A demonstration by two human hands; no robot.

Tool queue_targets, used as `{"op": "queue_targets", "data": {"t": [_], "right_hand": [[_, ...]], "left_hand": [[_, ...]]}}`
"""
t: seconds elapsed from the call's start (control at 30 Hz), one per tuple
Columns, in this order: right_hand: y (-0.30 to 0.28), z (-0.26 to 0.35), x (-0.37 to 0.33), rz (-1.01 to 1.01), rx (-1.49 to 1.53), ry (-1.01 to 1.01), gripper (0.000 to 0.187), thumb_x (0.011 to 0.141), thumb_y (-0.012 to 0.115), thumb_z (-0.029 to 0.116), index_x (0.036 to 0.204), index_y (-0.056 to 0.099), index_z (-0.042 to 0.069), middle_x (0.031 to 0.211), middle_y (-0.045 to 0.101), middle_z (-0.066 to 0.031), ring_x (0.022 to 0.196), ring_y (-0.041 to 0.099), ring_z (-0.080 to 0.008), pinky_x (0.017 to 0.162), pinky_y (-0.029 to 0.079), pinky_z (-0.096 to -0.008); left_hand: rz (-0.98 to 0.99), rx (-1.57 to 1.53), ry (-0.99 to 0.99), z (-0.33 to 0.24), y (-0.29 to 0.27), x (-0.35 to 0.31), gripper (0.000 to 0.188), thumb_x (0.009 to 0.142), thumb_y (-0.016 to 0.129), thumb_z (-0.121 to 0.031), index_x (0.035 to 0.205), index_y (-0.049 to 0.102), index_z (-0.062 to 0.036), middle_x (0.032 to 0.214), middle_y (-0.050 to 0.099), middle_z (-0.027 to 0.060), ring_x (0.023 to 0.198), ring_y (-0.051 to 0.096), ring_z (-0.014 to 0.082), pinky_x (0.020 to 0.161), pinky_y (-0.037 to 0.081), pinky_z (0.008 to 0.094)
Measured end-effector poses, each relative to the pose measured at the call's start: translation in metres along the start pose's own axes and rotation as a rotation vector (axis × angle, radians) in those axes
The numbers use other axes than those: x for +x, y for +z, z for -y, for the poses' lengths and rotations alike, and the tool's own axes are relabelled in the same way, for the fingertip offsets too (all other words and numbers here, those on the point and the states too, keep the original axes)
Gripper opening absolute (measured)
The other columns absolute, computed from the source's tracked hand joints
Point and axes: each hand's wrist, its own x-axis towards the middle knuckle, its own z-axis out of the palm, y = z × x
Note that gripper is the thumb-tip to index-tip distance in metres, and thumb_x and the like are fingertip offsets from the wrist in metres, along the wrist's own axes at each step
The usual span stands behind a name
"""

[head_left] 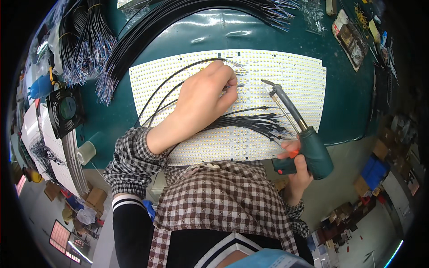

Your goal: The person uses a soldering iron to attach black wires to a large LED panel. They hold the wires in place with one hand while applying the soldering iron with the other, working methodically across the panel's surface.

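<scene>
A large white LED panel, dotted with rows of small yellow chips, lies on the green table. My left hand rests over its middle, fingers pinched at the end of a black cable, whose grip is partly hidden by the hand. Beyond the knuckles, another black cable arcs to thin bare-ended wires. My right hand grips a green soldering gun with an orange-red trigger. Its dark tip points up-left above the panel, right of my left hand. Several black cables lie bunched across the panel below.
A thick bundle of black cables curves along the far side; more bundles hang at the far left. A black fan, a white roll and stacked white panels are on the left. A dirty tray lies far right.
</scene>
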Motion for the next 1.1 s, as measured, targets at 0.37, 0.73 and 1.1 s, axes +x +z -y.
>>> {"op": "queue_targets", "data": {"t": [0.37, 0.73, 1.1], "right_hand": [[0.011, 0.010, -0.001, 0.027, -0.037, 0.111, 0.006, 0.088, 0.067, -0.006, 0.093, 0.067, -0.005, 0.091, 0.069, -0.0135, 0.083, 0.067, -0.0198, 0.077, 0.056, -0.0341], [0.020, 0.006, 0.001, -0.018, -0.076, 0.114, 0.007, 0.086, 0.071, -0.005, 0.092, 0.069, -0.002, 0.087, 0.069, -0.0082, 0.074, 0.064, -0.0129, 0.065, 0.050, -0.0274], [0.020, 0.003, 0.000, -0.021, -0.065, 0.109, 0.007, 0.088, 0.072, -0.002, 0.094, 0.070, -0.002, 0.088, 0.071, -0.0080, 0.074, 0.065, -0.0122, 0.064, 0.051, -0.0257]], "left_hand": [[0.081, -0.085, -0.031, 0.002, -0.006, 0.005, 0.009, 0.082, 0.067, -0.005, 0.089, 0.062, -0.0032, 0.086, 0.061, 0.0124, 0.078, 0.064, 0.0308, 0.067, 0.051, 0.0389], [0.089, -0.057, 0.010, 0.003, -0.006, 0.005, 0.012, 0.083, 0.067, -0.003, 0.092, 0.060, -0.0018, 0.087, 0.061, 0.0123, 0.076, 0.063, 0.0271, 0.063, 0.051, 0.0344], [0.089, -0.076, -0.019, 0.000, -0.007, 0.006, 0.008, 0.081, 0.066, -0.006, 0.086, 0.060, -0.0030, 0.085, 0.061, 0.0132, 0.079, 0.064, 0.0344, 0.069, 0.051, 0.0430]]}}
